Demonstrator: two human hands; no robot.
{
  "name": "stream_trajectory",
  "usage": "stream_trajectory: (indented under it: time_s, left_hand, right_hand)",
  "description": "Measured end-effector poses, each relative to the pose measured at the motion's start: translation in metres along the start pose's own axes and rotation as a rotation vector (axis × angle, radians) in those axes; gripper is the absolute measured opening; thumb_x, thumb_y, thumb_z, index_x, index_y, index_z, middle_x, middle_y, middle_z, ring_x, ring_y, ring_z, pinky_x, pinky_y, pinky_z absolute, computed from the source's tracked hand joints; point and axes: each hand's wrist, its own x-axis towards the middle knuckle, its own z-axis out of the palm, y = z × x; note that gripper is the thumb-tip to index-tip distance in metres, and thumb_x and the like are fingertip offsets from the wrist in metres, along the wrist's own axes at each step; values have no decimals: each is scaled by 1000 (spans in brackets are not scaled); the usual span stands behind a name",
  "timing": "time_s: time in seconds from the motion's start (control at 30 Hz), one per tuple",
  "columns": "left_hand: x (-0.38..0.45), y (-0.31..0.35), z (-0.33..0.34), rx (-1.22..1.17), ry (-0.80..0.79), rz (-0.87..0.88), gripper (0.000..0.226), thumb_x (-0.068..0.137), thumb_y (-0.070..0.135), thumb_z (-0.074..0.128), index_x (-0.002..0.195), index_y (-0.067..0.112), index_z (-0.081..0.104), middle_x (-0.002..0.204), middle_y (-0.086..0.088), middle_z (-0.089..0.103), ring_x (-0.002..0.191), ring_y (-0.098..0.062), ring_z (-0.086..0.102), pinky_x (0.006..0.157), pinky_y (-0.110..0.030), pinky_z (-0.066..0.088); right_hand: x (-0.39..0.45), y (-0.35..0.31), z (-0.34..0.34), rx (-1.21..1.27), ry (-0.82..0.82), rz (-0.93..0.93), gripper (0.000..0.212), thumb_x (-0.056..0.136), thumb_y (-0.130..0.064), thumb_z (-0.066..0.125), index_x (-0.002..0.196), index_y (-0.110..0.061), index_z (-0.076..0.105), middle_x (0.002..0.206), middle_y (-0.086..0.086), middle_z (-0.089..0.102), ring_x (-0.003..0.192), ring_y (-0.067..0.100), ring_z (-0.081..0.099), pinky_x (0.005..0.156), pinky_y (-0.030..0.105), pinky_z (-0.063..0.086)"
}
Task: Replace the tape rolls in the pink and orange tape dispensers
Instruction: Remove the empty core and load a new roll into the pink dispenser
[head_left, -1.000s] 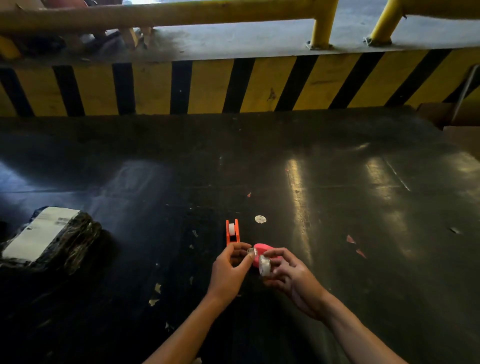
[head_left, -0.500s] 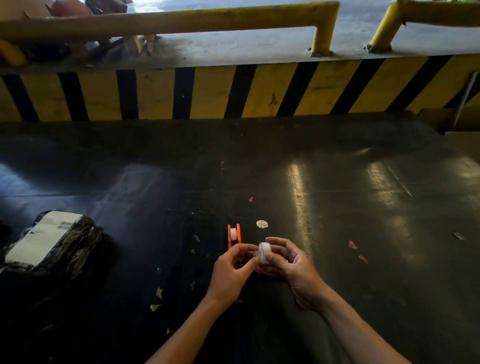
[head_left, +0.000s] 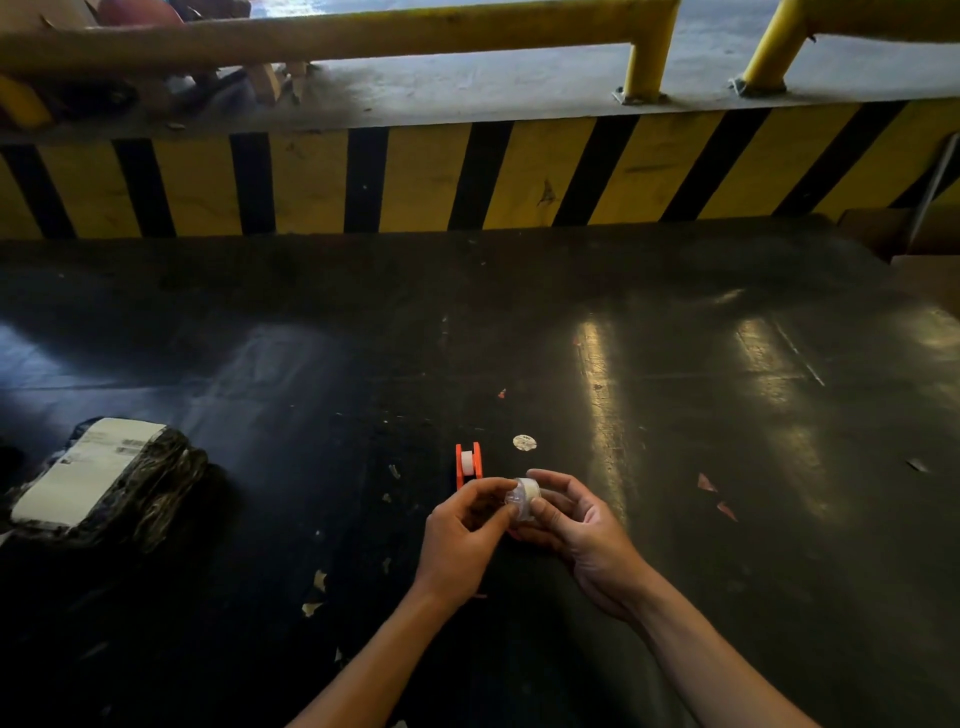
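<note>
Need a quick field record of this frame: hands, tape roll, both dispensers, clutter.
left hand: fingertips pinching the tape roll
right hand: cupped, holding the tape roll from the right
tape roll: small, whitish, held between both hands above the floor
orange dispenser: upright on the dark floor just beyond the left hand, a white roll seated in it
pink dispenser: not visible; may be hidden behind the hands
clutter: black wrapped parcel with white label at left; round white sticker near the orange dispenser

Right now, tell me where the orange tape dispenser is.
In the head view, the orange tape dispenser stands upright on the dark floor, just beyond the left hand, left of a small round white sticker.
</note>
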Motion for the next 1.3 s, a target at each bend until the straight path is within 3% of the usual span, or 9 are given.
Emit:
stream_trajectory:
  time_s: [0.33,0.57,0.67,0.73,0.8,0.9,1.03,1.13,1.3]
  left_hand:
    - [0,0,4,66,24,19,30,86,15,75,112,26,64,104,7,71,98,-2,68,83,-22,59]
    - [3,-5,4,97,11,-25,31,83,19,78,108,28,62,103,5,69,96,-8,68,83,-28,59]
    - [5,-1,1,-22,-64,-110,26,88,18,73,110,25,61,113,4,67,108,-10,66,87,-28,58]
    - [5,4,-2,-146,-111,-180,21,91,13,68,110,19,60,113,-3,70,106,-15,70,81,-27,59]
    - [5,6,-4,-197,-123,-198,20,92,9,67,109,14,59,109,-8,72,99,-15,72,74,-23,59]
    - [5,7,-2,-193,-81,-213,19,90,7,68,106,13,60,107,-8,71,96,-14,73,72,-22,59]
    - [6,2,1,-191,-48,-251,20,87,7,71,104,14,61,105,-6,72,97,-15,73,80,-31,62]
    - [6,-2,2,-187,-74,-271,23,85,13,74,105,15,62,107,-7,72,100,-18,72,87,-39,61]
    - [6,-10,-1,-286,-169,-356,29,81,17,74,108,12,64,110,-11,72,100,-24,73,84,-37,61]
  right_hand:
    - [3,1,-5,-35,-11,-2,41,83,-10,69,125,-11,66,123,21,68,116,37,65,104,61,45]
    - [1,1,-5,-96,15,-44,37,82,-12,69,119,-13,69,118,26,67,110,39,68,98,61,50]
    - [1,-1,-7,-90,-2,-35,34,84,-12,68,117,-14,69,114,24,70,102,38,71,86,48,59]
    - [-1,-4,-9,-100,-28,-26,35,84,-13,68,118,-12,66,111,23,72,96,35,72,75,36,62]
    - [-2,-5,-10,-111,-38,-31,35,84,-12,68,118,-10,64,109,23,73,93,35,73,71,33,62]
    - [-3,-4,-10,-208,-27,-76,28,88,-10,66,116,-8,66,106,20,74,93,32,73,74,34,61]
    - [0,-3,-10,-396,-4,-142,18,94,-14,64,110,-13,71,104,12,75,96,27,73,80,38,61]
    - [0,-5,-10,-454,-18,-150,20,89,-21,71,108,-15,71,101,10,76,97,24,73,85,43,60]
    - [4,1,-17,-544,-29,-161,19,86,-13,76,104,-17,72,100,8,76,97,21,73,90,47,59]
